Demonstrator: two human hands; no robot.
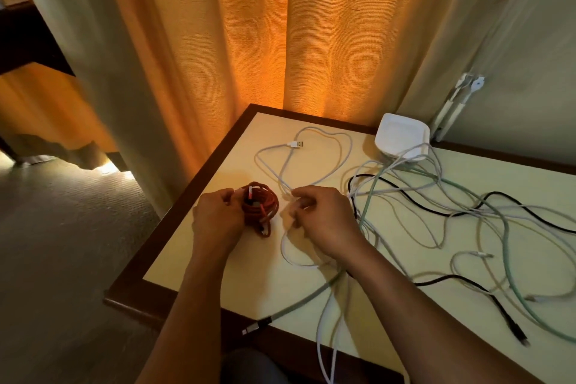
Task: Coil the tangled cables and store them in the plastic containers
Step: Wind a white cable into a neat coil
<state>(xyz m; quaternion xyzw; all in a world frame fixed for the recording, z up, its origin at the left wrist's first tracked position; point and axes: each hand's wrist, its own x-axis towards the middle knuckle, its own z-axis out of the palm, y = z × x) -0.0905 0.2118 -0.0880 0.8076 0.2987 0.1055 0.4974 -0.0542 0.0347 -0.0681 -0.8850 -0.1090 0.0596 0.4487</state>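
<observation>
A coiled red cable [263,204] lies on the table near its left edge. My left hand [216,217] grips the coil's left side with curled fingers. Just to its right, my right hand [321,217] pinches a white cable [311,150], whose USB plug lies further back. A tangle of white, black and pale green cables [467,212] spreads across the right half of the table. A white plastic container [402,135] stands at the back, with cables running over its front rim.
The cream table top [193,246] has a dark wooden rim; its left and near edges drop to carpet. Orange curtains hang right behind the table. A grey cable's plug [252,329] overhangs the near edge. A white fitting is mounted on the wall at right.
</observation>
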